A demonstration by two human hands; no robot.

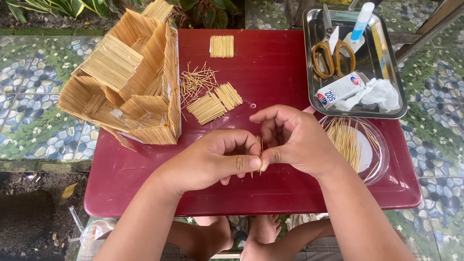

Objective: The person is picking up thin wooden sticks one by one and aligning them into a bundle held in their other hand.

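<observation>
Single view, head-worn camera. Position: above the seated person, looking steeply down over the forearms. Facing: forward and down, away from the body; the person's feet show at the bottom edge, plants at the top. Range: close; the red worktop (270,63) fills most of the frame, its four edges all visible, with tiled ground on both sides. No second view; no shared area to record.

Soft, even daylight, sharp throughout, faint shadows under the hands (256,154), mild glare on the steel tray (386,77)
</observation>
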